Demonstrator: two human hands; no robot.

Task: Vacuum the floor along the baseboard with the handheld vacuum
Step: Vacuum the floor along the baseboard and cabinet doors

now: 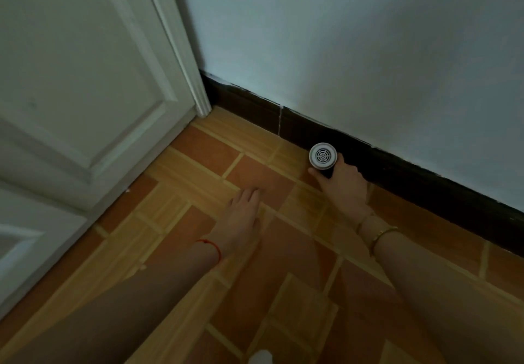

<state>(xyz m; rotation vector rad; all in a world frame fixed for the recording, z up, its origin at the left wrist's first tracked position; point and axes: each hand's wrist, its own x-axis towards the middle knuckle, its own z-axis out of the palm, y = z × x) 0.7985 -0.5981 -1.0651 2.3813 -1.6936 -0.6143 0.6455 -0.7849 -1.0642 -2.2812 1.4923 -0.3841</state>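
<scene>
**Head view: vacuum held at the baseboard**

Head view looks down at an orange and tan tiled floor in dim light. Nearest the camera, a small pale object sits at the bottom edge, too cut off to identify. Two bare forearms reach forward from the lower corners.

The left hand lies palm down on the tiles, fingers spread loosely and flat, holding nothing. A red string circles its wrist.

The right hand reaches farther, toward the wall, with two thin gold bangles at the wrist. Its fingers and thumb are wrapped around the dark body of the vacuum. The vacuum stands end-up, its round white vented cap facing the camera; its lower end is hidden behind the cap and hand, so contact with the floor cannot be told. It sits just beside the baseboard, close against the dark strip.

The baseboard runs along the foot of a pale wall, from the right edge back to the corner. There it meets the frame of a white panelled door, which fills the left side.
</scene>
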